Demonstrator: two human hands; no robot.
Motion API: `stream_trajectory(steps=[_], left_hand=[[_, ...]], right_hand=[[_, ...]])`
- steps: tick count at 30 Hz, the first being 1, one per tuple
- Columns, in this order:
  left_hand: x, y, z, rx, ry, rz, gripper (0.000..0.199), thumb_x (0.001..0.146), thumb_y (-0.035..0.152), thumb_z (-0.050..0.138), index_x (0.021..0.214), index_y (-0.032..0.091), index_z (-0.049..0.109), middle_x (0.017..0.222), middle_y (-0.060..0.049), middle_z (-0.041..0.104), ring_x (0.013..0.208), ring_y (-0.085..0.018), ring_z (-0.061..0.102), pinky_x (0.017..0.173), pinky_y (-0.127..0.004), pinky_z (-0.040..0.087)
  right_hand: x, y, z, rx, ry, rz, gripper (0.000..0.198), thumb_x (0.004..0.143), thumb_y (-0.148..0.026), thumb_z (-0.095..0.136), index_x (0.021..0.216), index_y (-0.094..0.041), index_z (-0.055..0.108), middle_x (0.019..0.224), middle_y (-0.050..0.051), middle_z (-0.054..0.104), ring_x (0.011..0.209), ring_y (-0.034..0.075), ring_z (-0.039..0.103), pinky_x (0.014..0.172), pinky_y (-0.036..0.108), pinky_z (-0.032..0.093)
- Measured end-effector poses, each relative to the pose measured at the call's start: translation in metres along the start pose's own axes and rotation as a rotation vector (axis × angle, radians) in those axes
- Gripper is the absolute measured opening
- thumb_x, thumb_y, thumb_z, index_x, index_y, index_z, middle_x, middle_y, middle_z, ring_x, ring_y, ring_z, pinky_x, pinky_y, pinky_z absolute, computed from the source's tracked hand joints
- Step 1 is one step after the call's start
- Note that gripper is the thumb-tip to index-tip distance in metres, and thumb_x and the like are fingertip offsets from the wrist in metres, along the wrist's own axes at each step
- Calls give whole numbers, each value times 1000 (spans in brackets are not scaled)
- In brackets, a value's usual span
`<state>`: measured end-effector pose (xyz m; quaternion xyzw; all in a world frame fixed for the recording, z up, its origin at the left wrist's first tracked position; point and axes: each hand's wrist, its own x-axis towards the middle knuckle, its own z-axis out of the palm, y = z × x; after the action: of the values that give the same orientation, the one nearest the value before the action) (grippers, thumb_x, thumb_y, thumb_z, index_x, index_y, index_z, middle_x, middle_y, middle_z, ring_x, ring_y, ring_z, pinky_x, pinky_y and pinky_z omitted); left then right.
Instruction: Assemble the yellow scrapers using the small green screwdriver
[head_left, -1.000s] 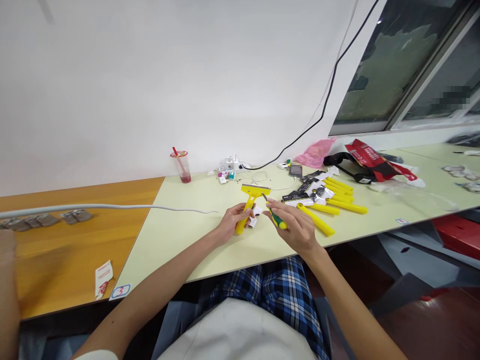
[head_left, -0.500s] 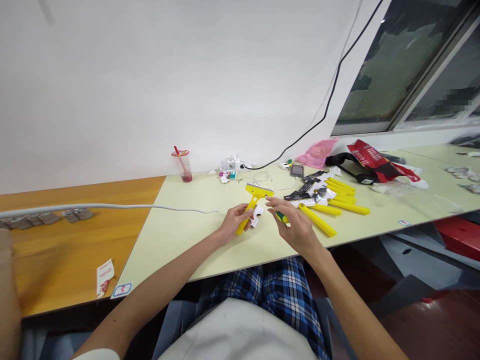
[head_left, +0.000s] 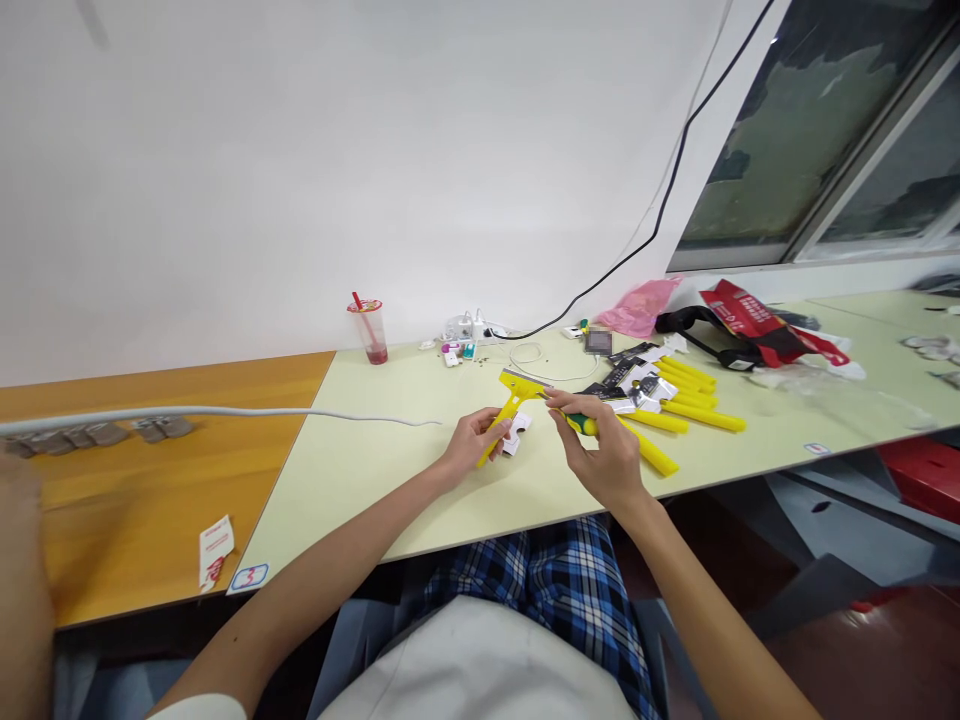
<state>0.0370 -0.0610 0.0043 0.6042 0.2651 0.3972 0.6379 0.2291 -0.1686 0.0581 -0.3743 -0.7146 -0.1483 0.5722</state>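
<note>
Left hand [head_left: 472, 442] closed around the handle of a yellow scraper [head_left: 512, 400], thumb on top, holding it in front of the torso, over the pale table [head_left: 390, 490]. Scraper is tilted, its wide head uppermost and leaning toward the right hand [head_left: 600, 445]. Right hand gripping a screwdriver [head_left: 583, 424] with a green and yellow handle, fingers bent around it, the shaft directed at the right end of the scraper head; contact between tip and head cannot be made out at this scale. A white card piece [head_left: 517, 432] shows just beside the left fingers, behind the scraper handle; whether it is held or lies on the table cannot be told. To the right of the right hand, several yellow handles [head_left: 705, 415] lie in a fanned group, their far ends among black-and-white packaging [head_left: 634, 375]. Beyond that group: a small dark-screened device [head_left: 598, 342] with a white cable attached, a pink bag [head_left: 641, 305] against the wall, and a red and black bag [head_left: 750, 325]. Near the wall, left of the device, a white power strip [head_left: 469, 328], reached by a black cable [head_left: 630, 255]. Farther left, a clear cup [head_left: 370, 335] stands upright, red straw inserted, a little red liquid at the bottom.
</note>
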Motion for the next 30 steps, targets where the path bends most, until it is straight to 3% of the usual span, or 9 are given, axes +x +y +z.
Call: stream_trajectory(steps=[5, 8, 12, 15, 18, 23, 26, 30], left_hand=[[5, -3, -6, -76, 106, -53, 61, 81, 67, 88, 111, 15, 75, 83, -2, 65, 57, -11, 54, 49, -26, 39], [7, -1, -12, -120, 99, -2, 63, 82, 65, 88, 120, 17, 76, 87, -3, 68, 63, -12, 57, 56, -27, 44], [8, 4, -14, -54, 72, 157, 55, 89, 61, 84, 124, 19, 78, 98, -6, 76, 85, -17, 66, 83, -32, 53], [6, 5, -13, 62, 123, 260, 49, 93, 61, 82, 120, 21, 77, 107, -8, 79, 100, -23, 71, 97, -37, 54], [5, 3, -13, 234, 227, 390, 40, 97, 56, 79, 119, 23, 76, 113, -8, 79, 110, -27, 72, 103, -41, 53], [5, 1, -25, 631, 322, 729, 22, 107, 43, 70, 122, 30, 79, 118, -8, 80, 112, -27, 71, 105, -45, 51], [9, 2, -33, 766, 375, 869, 18, 109, 36, 67, 121, 30, 79, 112, -7, 80, 106, -26, 71, 101, -46, 52], [14, 2, -40, 819, 442, 900, 17, 108, 32, 68, 121, 30, 79, 112, -7, 80, 106, -27, 70, 100, -46, 51]], right_hand=[[7, -5, -6, 55, -54, -80, 26, 103, -3, 58, 113, -28, 60, 116, 9, 79, 124, 29, 78, 114, 60, 62], [9, -4, -8, -32, 50, -75, 27, 103, -6, 63, 119, -28, 60, 112, 9, 80, 112, 28, 80, 101, 52, 67], [7, 5, -12, -157, 89, 2, 27, 106, -14, 65, 129, -26, 60, 109, 10, 79, 100, 24, 79, 85, 37, 64], [3, 16, -14, -199, -31, 161, 22, 110, -28, 62, 132, -25, 59, 110, 10, 79, 89, 24, 78, 76, 35, 59], [-4, 29, -12, -260, -245, 346, 23, 109, -42, 62, 124, -24, 63, 95, 7, 80, 75, 25, 75, 69, 35, 52], [-17, 44, 0, -393, -591, 516, 17, 104, -41, 67, 106, -24, 67, 88, 7, 78, 78, 27, 73, 64, 32, 40], [-22, 47, 7, -399, -660, 560, 18, 104, -40, 67, 109, -23, 67, 99, 9, 79, 87, 27, 73, 69, 33, 42], [-26, 51, 18, -403, -666, 575, 24, 103, -43, 69, 116, -22, 68, 116, 13, 75, 102, 29, 72, 78, 34, 48]])
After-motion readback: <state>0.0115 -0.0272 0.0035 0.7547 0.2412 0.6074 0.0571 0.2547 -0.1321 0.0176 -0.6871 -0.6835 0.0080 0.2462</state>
